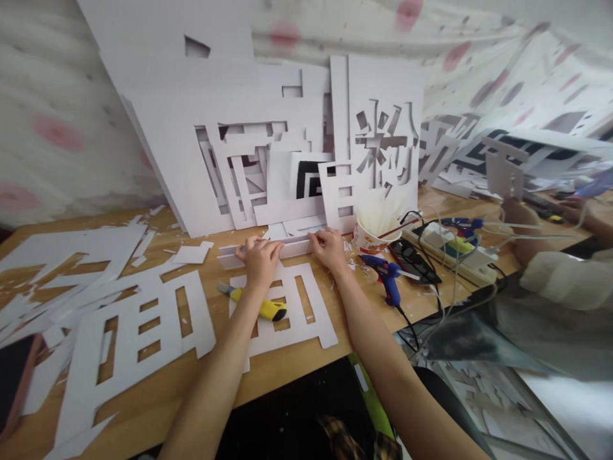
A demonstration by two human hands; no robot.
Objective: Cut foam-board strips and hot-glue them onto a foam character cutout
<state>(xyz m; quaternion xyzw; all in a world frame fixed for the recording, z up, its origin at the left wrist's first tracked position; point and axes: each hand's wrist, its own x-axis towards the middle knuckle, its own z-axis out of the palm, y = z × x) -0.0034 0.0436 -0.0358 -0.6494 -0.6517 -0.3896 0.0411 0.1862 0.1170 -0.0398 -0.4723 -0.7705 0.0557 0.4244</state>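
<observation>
Both hands pinch a long narrow white foam-board strip (295, 248) standing on edge across the wooden table. My left hand (260, 259) grips its left part, fingers closed, and my right hand (329, 248) closes on its right end. Just in front lies a white cut-out character panel (313, 329), partly covered by my left forearm. On that panel rests a yellow utility knife (272, 310), its blade pointing left. A blue hot glue gun (387, 275) lies to the right of my right hand, beside a paper cup (371, 239) with pale sticks in it.
White boards with cut-out shapes (163, 140) lean at the back. More cut panels (191, 281) and scraps cover the left, near a phone (19, 377). A power strip (479, 271), cables and a second glue gun (462, 223) lie right, where a co-worker's sleeve (555, 281) shows.
</observation>
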